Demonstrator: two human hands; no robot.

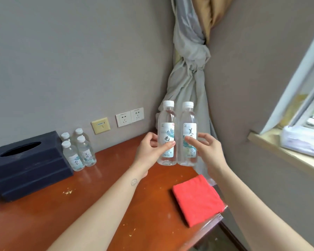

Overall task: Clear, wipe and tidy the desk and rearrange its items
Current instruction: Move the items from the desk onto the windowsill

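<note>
Two clear water bottles with white caps stand side by side above the far right corner of the brown desk (116,178). My left hand (149,149) grips the left bottle (167,124) around its label. The right bottle (188,124) is held by my right hand (207,151), thumb on the label. Whether their bases touch the desk I cannot tell. A folded red cloth (198,198) lies on the desk's right edge, below my right hand. Yellow crumbs (67,192) are scattered on the desk.
Several more water bottles (80,151) stand by the wall at left, beside a dark tissue box (25,163). Wall sockets (130,116) sit above the desk. A knotted grey curtain (188,69) hangs in the corner. A window sill (279,151) lies to the right.
</note>
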